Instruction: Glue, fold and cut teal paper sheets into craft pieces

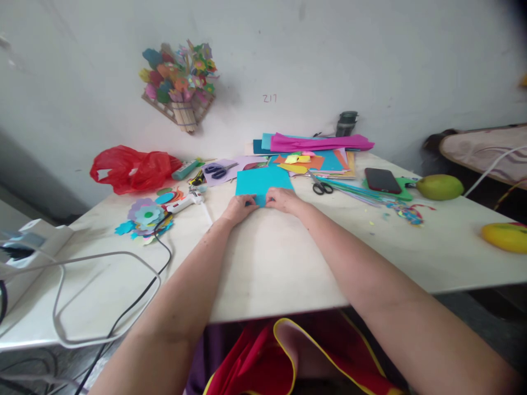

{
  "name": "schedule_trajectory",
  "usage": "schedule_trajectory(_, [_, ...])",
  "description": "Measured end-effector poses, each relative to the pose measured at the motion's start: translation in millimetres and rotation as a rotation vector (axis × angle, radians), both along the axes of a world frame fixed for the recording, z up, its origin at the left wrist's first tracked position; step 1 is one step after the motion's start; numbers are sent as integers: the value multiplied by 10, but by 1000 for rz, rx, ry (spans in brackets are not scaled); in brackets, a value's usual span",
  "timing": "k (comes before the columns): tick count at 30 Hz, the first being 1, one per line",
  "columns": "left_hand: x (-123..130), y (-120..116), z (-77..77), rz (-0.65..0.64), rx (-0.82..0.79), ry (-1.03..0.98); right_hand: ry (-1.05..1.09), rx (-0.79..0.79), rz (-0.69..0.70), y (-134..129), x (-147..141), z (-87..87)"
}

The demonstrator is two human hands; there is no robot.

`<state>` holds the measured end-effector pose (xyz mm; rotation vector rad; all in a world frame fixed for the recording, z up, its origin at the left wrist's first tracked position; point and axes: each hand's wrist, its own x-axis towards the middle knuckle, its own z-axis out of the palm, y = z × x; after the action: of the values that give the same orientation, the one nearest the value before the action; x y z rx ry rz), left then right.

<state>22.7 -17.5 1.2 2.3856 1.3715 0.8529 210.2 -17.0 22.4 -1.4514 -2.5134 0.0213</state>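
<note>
A bright blue sheet of paper [264,180] lies on the white table in front of me. My left hand [242,208] grips its near left edge, fingers curled in. At the near right edge my right hand [282,199] pinches the same sheet, a short way from the left. Between the hands a small part of the near edge shows; whether it is folded I cannot tell. Left of my hands lies a white glue gun [185,202] with a black cord. Black-handled scissors [322,187] rest to the right of the sheet.
Paper flowers [147,214] and a red plastic bag [132,167] are on the left. Stacked coloured papers [321,144] lie at the back. Thin paper strips [349,190], a phone [382,180] and a green mango [439,187] are on the right. Cables [123,253] cross the table's left side.
</note>
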Motion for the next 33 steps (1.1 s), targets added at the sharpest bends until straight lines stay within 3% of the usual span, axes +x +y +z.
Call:
schedule_trajectory(13, [17, -6, 26, 45, -56, -1, 51, -148, -144, 30, -45, -3])
schedule_trajectory(26, [75, -22, 50, 205, 5, 296, 50, -221, -225, -14, -93, 82])
schedule_trajectory(33, [128, -97, 93, 279, 28, 380, -10, -179, -247, -36, -116, 79])
